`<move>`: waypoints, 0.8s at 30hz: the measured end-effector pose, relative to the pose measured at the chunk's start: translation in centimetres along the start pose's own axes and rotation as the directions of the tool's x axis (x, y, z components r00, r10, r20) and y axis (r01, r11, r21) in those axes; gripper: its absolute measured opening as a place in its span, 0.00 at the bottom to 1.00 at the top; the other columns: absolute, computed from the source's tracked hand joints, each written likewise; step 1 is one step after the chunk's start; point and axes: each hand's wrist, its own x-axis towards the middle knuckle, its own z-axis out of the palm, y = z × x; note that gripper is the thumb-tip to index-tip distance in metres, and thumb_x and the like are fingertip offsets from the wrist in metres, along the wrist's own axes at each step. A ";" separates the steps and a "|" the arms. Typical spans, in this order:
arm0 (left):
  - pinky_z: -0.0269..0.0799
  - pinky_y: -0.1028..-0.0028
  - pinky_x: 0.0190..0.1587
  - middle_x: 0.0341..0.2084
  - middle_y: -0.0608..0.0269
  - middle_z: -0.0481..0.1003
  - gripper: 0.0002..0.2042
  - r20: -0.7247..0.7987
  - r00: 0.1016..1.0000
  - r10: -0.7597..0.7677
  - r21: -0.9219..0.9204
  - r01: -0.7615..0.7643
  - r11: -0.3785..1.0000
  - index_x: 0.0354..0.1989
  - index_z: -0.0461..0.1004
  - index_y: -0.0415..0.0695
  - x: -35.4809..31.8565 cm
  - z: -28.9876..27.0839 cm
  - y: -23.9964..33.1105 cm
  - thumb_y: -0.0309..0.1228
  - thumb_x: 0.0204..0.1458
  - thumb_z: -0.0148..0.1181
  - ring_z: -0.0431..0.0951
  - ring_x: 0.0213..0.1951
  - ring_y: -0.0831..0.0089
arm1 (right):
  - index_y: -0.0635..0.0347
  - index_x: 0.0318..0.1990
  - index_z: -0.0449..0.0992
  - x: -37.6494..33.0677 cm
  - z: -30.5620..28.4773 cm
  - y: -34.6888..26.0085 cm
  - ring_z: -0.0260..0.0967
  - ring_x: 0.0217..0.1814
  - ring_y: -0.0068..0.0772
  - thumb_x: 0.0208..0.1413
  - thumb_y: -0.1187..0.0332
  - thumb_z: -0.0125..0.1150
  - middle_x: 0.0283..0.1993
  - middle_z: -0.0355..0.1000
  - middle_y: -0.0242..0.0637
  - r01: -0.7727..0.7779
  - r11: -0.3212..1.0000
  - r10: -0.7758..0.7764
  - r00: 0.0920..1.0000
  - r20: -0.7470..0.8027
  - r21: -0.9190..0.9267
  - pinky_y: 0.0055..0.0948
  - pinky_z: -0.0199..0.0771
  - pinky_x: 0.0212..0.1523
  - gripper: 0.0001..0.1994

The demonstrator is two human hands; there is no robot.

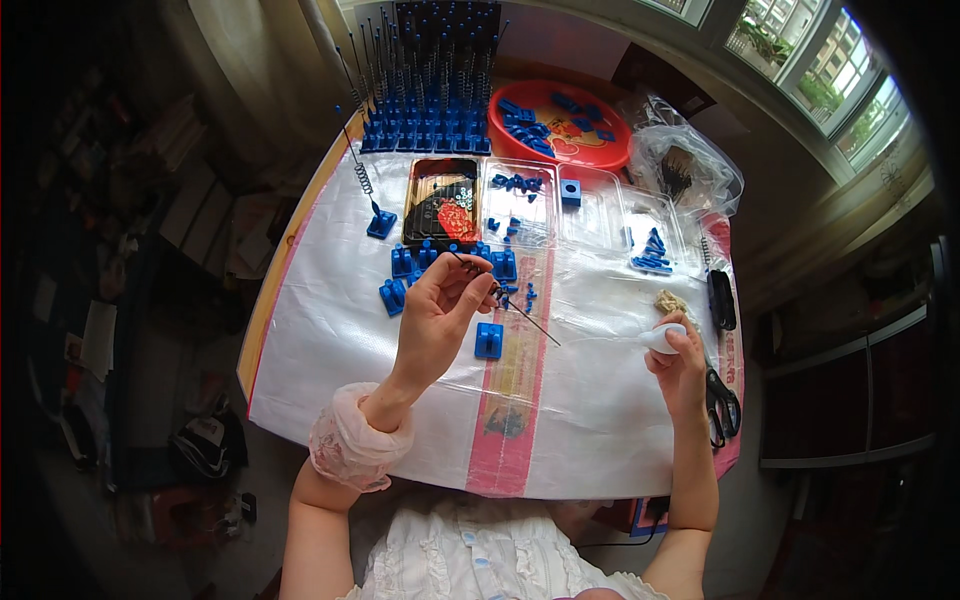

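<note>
My left hand (440,310) is closed on a thin dark rod (537,329), which slants down to the right over the table. A small blue knob shows at the rod's upper end, and dark coils sit by my fingertips. At the right my right hand (682,372) grips a small white rounded bottle (658,338), its narrow end toward the left. Below the rod lies a single blue plastic base (489,341). Several more blue bases (402,262) are grouped just beyond my left hand, partly hidden by it. Tiny blue pieces (531,294) lie scattered beside it.
Rows of blue bases with springs and rods (425,135) stand at the back left, one apart (381,223). Behind are a black tray (411,225), clear trays (590,240) and a red basin (622,150). Black scissors (722,405) and a crumpled beige lump (672,302) lie right.
</note>
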 end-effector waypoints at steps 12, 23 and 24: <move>0.77 0.81 0.41 0.33 0.66 0.80 0.07 0.040 0.992 0.117 0.247 -0.123 0.961 0.46 0.75 0.38 -0.7 0.8 0.7 0.26 0.62 0.63 0.81 0.35 0.81 | 0.55 0.43 0.70 0.1 -0.3 -0.2 0.54 0.25 0.12 0.61 0.66 0.59 0.27 0.63 0.22 -0.007 0.999 0.007 1.000 0.002 0.036 0.18 0.54 0.25 0.08; 0.79 0.76 0.36 0.31 0.60 0.80 0.11 0.312 0.892 0.328 0.548 -0.450 0.705 0.44 0.78 0.38 -0.7 2.9 5.1 0.22 0.54 0.69 0.83 0.32 0.74 | 0.58 0.51 0.66 0.3 -0.7 0.5 0.78 0.50 0.32 0.60 0.76 0.64 0.48 0.78 0.49 0.064 0.998 -0.065 0.995 0.079 0.003 0.29 0.74 0.57 0.16; 0.78 0.76 0.35 0.32 0.60 0.79 0.11 0.332 0.892 0.308 0.554 -0.448 0.702 0.45 0.78 0.38 -0.4 3.0 5.2 0.22 0.54 0.68 0.82 0.32 0.74 | 0.58 0.51 0.66 0.4 -0.8 0.7 0.78 0.51 0.33 0.59 0.78 0.64 0.49 0.78 0.50 0.057 0.998 -0.058 0.993 0.099 0.006 0.30 0.74 0.58 0.16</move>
